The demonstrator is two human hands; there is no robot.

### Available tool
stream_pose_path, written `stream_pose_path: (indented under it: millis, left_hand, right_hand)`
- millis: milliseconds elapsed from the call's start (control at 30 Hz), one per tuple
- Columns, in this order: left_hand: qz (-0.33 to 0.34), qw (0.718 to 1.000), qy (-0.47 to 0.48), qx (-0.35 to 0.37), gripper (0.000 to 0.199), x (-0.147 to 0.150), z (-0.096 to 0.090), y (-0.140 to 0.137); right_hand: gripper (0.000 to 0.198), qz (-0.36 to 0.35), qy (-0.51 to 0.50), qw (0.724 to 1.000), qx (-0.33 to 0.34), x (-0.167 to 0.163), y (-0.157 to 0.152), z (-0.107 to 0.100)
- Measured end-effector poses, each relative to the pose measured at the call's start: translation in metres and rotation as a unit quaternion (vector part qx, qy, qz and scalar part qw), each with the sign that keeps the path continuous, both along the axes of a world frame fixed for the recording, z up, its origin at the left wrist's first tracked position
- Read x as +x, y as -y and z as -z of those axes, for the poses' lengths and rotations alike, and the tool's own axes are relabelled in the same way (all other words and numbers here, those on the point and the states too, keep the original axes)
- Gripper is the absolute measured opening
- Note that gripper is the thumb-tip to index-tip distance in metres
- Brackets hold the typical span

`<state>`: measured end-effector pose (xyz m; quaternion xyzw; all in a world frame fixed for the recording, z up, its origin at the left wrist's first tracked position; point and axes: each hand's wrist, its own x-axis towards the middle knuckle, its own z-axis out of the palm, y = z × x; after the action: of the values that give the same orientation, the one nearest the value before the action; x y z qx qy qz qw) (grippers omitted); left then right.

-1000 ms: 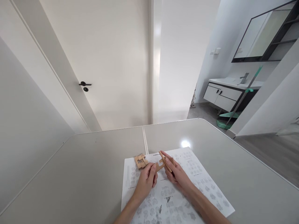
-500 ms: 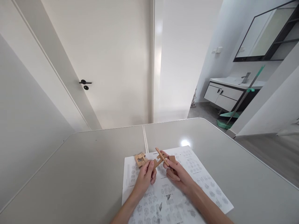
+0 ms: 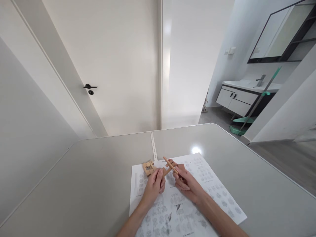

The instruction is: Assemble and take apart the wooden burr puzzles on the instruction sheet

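My left hand [image 3: 155, 185] is closed, thumb on top, around one end of a notched wooden puzzle piece [image 3: 167, 171]. A slim wooden stick [image 3: 169, 163] is pinched in my right hand [image 3: 186, 184], slanting up to the left across the notched piece. Beside the right fingers shows another brown wooden block [image 3: 181, 167]; whether it is joined to the notched piece, I cannot tell. Just beyond my left hand, a group of interlocked wooden pieces [image 3: 147, 168] lies on the paper's far left corner. Fingers hide parts of the held pieces.
A printed sheet [image 3: 209, 204] with rows of grey figures lies under both hands on the grey table [image 3: 86, 184]. A seam [image 3: 153, 146] runs across the tabletop. Beyond stand a white door [image 3: 123, 65], a sink cabinet [image 3: 237, 98] and a green dustpan [image 3: 238, 130].
The stick in my right hand has shifted very slightly left. Both hands otherwise keep nearly the same place and grip, and the view has tilted a little.
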<state>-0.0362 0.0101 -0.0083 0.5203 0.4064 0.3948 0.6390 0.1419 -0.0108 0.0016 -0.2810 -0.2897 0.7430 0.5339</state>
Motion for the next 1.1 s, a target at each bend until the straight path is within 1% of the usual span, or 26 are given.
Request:
stream_pose_path:
  millis: [100,233,433,767,967,1100]
  left_hand:
    - [-0.006,1.000,-0.002,0.006,0.046,0.001,-0.002,0.002]
    - [0.003,1.000,0.005,0.013,0.045,0.001,-0.001,0.002]
    - [0.022,1.000,0.015,-0.002,0.046,-0.001,0.002,0.001]
    - [-0.001,1.000,0.019,0.004,0.049,0.003,0.001,0.001]
    - [0.019,0.999,0.033,0.007,0.046,0.002,0.010,-0.002]
    - [0.023,0.999,0.037,0.015,0.044,0.001,0.011,-0.002]
  right_hand:
    - [0.028,0.005,0.007,1.000,0.002,-0.003,0.000,0.003]
    - [0.030,0.010,0.006,1.000,0.001,-0.005,0.000,0.006]
    - [0.036,-0.019,0.011,1.000,-0.004,-0.001,0.002,0.003]
    - [0.037,-0.020,0.009,1.000,-0.020,-0.003,0.001,0.003]
    - [0.045,-0.049,0.039,0.997,-0.034,-0.010,0.003,-0.001]
    - [0.045,-0.062,0.040,0.997,-0.027,-0.011,0.003,-0.001]
